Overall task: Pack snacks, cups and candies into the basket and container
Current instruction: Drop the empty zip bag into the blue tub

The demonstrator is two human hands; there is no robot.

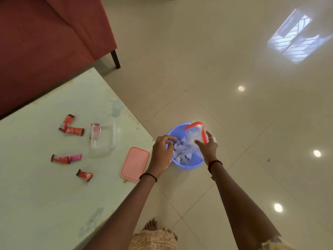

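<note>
Both hands (185,147) over blue basin (187,164) — right gripping clear bag (195,135), left loosely curled

Pale green table (45,186) with worn, chipped patches along its surface and near edge, filling the lower left. Dark red upholstered sofa (45,42) at upper left, standing close behind the table on a black leg (115,59). Glossy cream tiled floor (198,60) to the right, crossed by thin grout lines and bearing a bright window reflection (299,37) and several round reflections of ceiling lights (241,88).
</note>
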